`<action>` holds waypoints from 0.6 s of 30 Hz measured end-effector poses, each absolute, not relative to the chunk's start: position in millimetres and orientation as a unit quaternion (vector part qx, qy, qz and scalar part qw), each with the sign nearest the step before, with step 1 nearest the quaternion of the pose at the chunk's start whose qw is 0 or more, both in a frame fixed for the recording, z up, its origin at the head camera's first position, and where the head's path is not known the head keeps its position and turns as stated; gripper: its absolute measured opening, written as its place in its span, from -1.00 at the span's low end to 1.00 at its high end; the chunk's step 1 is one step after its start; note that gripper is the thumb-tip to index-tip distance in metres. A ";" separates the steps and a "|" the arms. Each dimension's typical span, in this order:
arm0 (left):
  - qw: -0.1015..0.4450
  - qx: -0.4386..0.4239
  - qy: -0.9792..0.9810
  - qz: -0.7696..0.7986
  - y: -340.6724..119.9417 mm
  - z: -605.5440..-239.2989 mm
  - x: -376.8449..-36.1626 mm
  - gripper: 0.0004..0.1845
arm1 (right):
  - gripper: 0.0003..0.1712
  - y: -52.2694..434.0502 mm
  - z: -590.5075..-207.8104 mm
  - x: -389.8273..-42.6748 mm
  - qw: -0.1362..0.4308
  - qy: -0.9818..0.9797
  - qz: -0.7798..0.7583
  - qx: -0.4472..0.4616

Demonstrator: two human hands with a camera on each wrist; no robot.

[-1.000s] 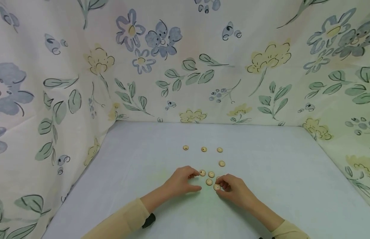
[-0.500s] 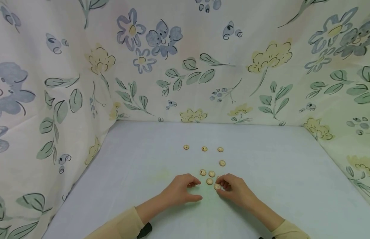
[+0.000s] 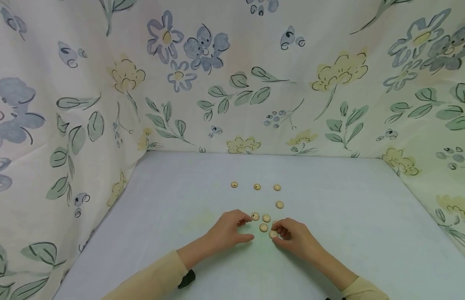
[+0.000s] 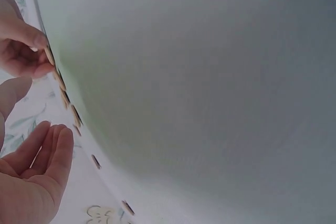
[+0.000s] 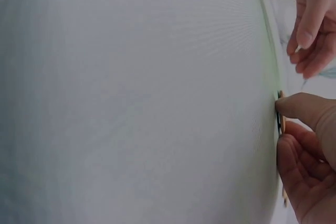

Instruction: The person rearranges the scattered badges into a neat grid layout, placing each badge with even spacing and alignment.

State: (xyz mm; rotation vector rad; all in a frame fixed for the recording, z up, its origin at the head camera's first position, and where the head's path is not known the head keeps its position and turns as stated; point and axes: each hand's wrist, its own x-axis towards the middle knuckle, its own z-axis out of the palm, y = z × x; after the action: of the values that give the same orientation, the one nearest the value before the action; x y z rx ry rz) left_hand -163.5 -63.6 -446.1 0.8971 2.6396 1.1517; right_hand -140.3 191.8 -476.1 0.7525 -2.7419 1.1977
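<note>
Several small round tan wooden buttons lie on the pale tabletop (image 3: 180, 187). My right hand (image 3: 298, 239) has thumb and fingers about the nearest button (image 3: 273, 234), pinching it low at the table. Another button is mostly covered by those fingers. In the right wrist view this button (image 5: 282, 116) shows edge-on between thumb and fingers. My left hand (image 3: 230, 229) lies to the left of the cluster, fingers loosely bent, thumb apart, holding nothing. Its fingertips are right by a button with a dark spot (image 3: 255, 216); whether they touch it, I cannot tell. Two buttons (image 3: 266, 218) (image 3: 263, 228) sit between the hands.
Farther back lies a row of three buttons (image 3: 257, 187), with a single button (image 3: 279, 204) in front of its right end. Flowered cloth (image 3: 232, 83) hangs behind the table and at both sides. Something dark (image 3: 186, 279) shows beside my left wrist.
My left hand drew back toward me from the spotted button, then moved forward to it again. The right hand and the buttons have stayed in place.
</note>
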 end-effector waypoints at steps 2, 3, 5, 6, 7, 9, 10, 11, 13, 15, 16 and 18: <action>0.053 0.299 0.875 0.376 -61.4 -446.3 -169.4 -0.62 | -0.71 191.9 -475.1 -139.7 0.027 -0.887 0.391 0.244; 0.049 0.302 0.876 0.373 -60.2 -446.3 -172.3 -0.62 | -0.71 191.8 -474.5 -139.4 0.026 -0.886 0.392 0.244; 0.041 0.308 0.878 0.365 -57.4 -446.8 -178.5 -0.63 | -0.71 191.7 -473.9 -138.8 0.028 -0.885 0.394 0.248; 0.038 0.310 0.879 0.360 -55.7 -446.9 -181.7 -0.63 | -0.71 191.8 -473.7 -138.7 0.029 -0.884 0.395 0.250; 0.035 0.311 0.881 0.354 -53.8 -447.1 -184.8 -0.63 | -0.71 191.8 -473.8 -138.7 0.032 -0.883 0.395 0.250; 0.032 0.311 0.887 0.340 -50.2 -447.7 -191.2 -0.63 | -0.71 191.8 -474.0 -138.4 0.036 -0.883 0.394 0.252; 0.030 0.311 0.890 0.333 -48.4 -447.7 -194.3 -0.62 | -0.71 191.8 -474.1 -138.5 0.040 -0.882 0.394 0.253; 0.028 0.311 0.893 0.325 -46.8 -447.9 -197.0 -0.63 | -0.71 191.9 -474.3 -138.6 0.043 -0.882 0.395 0.254; 0.027 0.310 0.898 0.311 -44.0 -448.8 -201.9 -0.63 | -0.71 192.1 -474.7 -138.7 0.045 -0.881 0.395 0.256; 0.030 0.310 0.902 0.298 -41.7 -450.1 -205.7 -0.65 | -0.71 192.3 -474.6 -138.5 0.045 -0.880 0.397 0.257; 0.031 0.311 0.903 0.293 -40.5 -451.4 -207.5 -0.66 | -0.71 192.4 -474.6 -138.3 0.045 -0.880 0.398 0.258; 0.037 0.313 0.905 0.285 -38.0 -452.5 -209.8 -0.67 | -0.72 192.6 -474.8 -138.1 0.044 -0.879 0.398 0.258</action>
State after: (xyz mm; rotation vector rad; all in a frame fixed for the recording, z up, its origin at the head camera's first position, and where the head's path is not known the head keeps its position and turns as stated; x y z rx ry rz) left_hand -209.8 -38.0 -452.5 0.9599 2.7785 0.8743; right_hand -138.1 192.6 -474.8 0.7901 -2.6881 1.2164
